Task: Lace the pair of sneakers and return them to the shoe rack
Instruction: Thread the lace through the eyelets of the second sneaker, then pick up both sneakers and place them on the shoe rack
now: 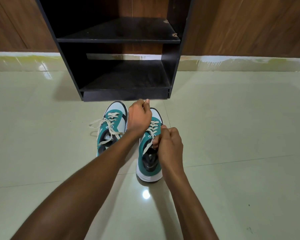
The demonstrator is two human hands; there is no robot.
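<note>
Both forearms reach up from the bottom of the frame, crossing toward the middle, where the two sneakers sit side by side on the floor, toes pointing at the shoe rack. I have only the head view to go on.

My right hand is right of centre, its fingers curled together and pinched on the lace near the top eyelets of the right sneaker. My left hand is closed in a loose fist over that shoe's toe. I take it to be holding the other lace end, though I cannot see that end in the fist, so I cannot be sure it grips anything.

The left sneaker, just left of centre, has its lace threaded partway, and the loose ends trail out to the left across the tile.

Risks as I judge them: if I pull unevenly with the two hands, one lace end may come up short, or slip back out of an eyelet. The polished tile looks slick, so a firm tug could slide the right sneaker toward me or knock it into its neighbour. The left shoe's trailing ends could catch under my left forearm, which lies across it. Both rack shelves look bare, so placing should be simple, but untied laces could drag or snag on the shelf edge.
</note>
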